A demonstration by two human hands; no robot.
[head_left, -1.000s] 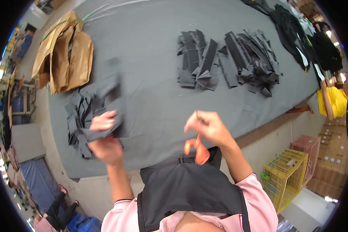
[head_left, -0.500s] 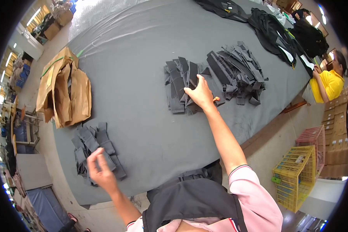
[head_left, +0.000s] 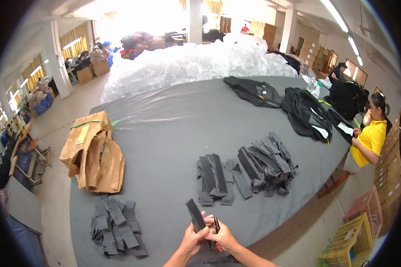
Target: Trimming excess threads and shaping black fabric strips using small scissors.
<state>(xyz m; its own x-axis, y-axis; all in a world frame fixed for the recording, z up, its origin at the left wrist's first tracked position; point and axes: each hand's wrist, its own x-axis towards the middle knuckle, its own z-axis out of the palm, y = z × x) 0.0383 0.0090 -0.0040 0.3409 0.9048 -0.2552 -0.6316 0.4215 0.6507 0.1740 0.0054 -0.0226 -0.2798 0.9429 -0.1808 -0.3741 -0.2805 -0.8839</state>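
Close in front of my body, my left hand (head_left: 193, 238) grips a dark grey fabric strip (head_left: 195, 214) that slants upward, with a black band along it. My right hand (head_left: 223, 236) meets it at the strip's lower part. Closed in the right hand is a pair of small thread snips (head_left: 216, 225), dark and pointed, with a bit of orange showing below the palm. Just beyond the hands lies a small stack of grey strips (head_left: 213, 180). A larger heap of strips (head_left: 267, 164) lies right of it, and another pile (head_left: 116, 227) sits at the near left.
A crumpled brown paper bag (head_left: 96, 153) stands on the left of the grey-covered table (head_left: 165, 138). Black garments (head_left: 305, 113) lie at the far right, near a person in a yellow shirt (head_left: 370, 142). Clear plastic wrapping (head_left: 200, 62) is heaped beyond. Yellow crates (head_left: 347, 238) stand lower right.
My right hand has come back from the middle stack, and my left hand has moved right from the near-left pile. Both now meet at a fabric strip. The view has tilted up.
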